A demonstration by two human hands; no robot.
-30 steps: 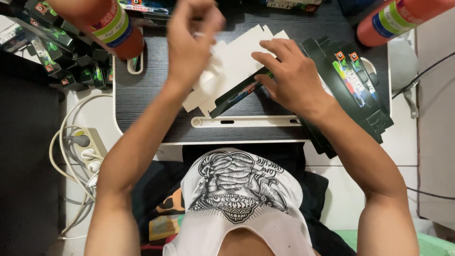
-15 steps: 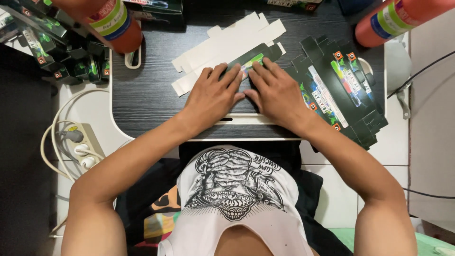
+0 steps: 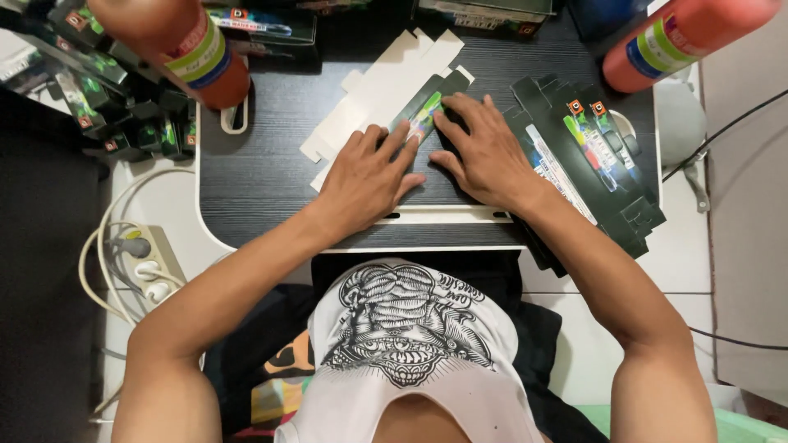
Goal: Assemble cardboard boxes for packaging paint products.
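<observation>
Taking the flat carton blank (image 3: pixel 386 94) in the middle of the dark worktop (image 3: pixel 263 164) as the landmark and reading from the left: far to its left, off the worktop edge, a white power strip with looped cables (image 3: pixel 148 258) lies low, and above it a heap of small dark folded boxes (image 3: pixel 107 107) sits beside an orange bottle with a banded label (image 3: pixel 185 45). The blank itself lies white side up, slanting from lower left to upper right, with one dark printed panel (image 3: pixel 427 111) turned over along its right edge. The left hand (image 3: pixel 365 176) is spread flat, palm down, on the lower end of the blank, fingers pointing up at that turned panel; it grips nothing. Just right of the fold, the right hand (image 3: pixel 484 152) is likewise open and flat, pressing down beside the panel. A second ago the left hand was raised off the worktop, pinching the card, with the blank farther right; now both palms are down and the blank has shifted left, which suggests a crease is being pressed in. Right of the blank lies a stack of dark printed unfolded cartons (image 3: pixel 591 164), and beyond it a second orange bottle (image 3: pixel 681 37).
</observation>
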